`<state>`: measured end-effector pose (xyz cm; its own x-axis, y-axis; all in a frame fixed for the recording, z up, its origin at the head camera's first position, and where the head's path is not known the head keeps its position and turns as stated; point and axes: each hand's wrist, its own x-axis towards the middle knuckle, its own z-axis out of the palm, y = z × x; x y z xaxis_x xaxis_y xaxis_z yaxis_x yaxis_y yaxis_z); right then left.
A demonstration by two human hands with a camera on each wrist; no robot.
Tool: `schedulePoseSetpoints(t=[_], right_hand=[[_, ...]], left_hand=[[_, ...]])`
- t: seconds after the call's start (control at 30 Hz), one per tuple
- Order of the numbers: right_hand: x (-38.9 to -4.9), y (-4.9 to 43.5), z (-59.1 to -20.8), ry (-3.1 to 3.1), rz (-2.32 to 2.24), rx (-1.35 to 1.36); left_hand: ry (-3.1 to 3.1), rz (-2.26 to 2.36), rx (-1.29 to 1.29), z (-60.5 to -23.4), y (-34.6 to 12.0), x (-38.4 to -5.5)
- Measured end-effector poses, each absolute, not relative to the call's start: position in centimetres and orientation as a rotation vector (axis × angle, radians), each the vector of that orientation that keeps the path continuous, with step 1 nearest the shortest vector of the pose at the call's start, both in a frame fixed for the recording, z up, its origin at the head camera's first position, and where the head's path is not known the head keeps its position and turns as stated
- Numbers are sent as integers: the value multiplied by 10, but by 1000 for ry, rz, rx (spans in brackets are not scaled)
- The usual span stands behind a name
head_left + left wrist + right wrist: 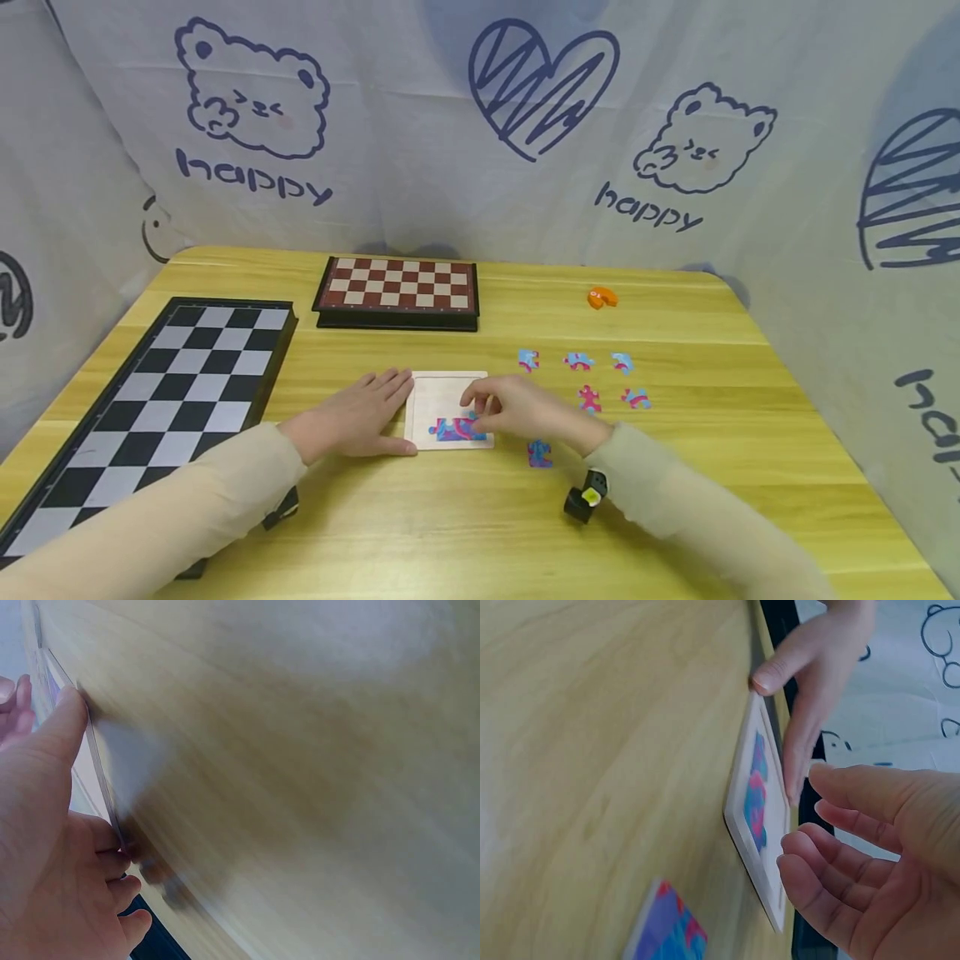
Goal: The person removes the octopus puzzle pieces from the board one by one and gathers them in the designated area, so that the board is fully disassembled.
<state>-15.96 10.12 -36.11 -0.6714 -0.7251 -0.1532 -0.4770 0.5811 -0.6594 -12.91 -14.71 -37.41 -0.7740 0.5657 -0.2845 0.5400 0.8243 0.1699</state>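
A pale wooden puzzle tray (pixel 438 390) lies on the table. Along its near side sits a strip of joined blue, purple and pink jigsaw pieces (pixel 450 430). My left hand (pixel 360 421) rests flat at the tray's left side, thumb at the near left corner and fingertips by the left edge. Over the tray's right part hovers my right hand (pixel 517 410), fingers loosely bent. In the right wrist view, thumb and fingers stand apart with nothing between them, above the tray's surface. A loose blue and purple piece (pixel 539 454) lies right of the tray.
Several loose jigsaw pieces, among them a pink one (pixel 589 398), lie spread to the right. A brown chessboard box (pixel 397 318) stands behind the tray, a black-and-white chessboard (pixel 201 364) at left. Farther back right is a small orange object (pixel 602 297).
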Motion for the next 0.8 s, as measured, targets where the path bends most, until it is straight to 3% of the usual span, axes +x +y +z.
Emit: schedulePoseSetpoints(t=[0.8], right_hand=[[-162, 75, -377, 2503, -630, -1072]], left_hand=[[2690, 133, 860, -371, -147, -128]])
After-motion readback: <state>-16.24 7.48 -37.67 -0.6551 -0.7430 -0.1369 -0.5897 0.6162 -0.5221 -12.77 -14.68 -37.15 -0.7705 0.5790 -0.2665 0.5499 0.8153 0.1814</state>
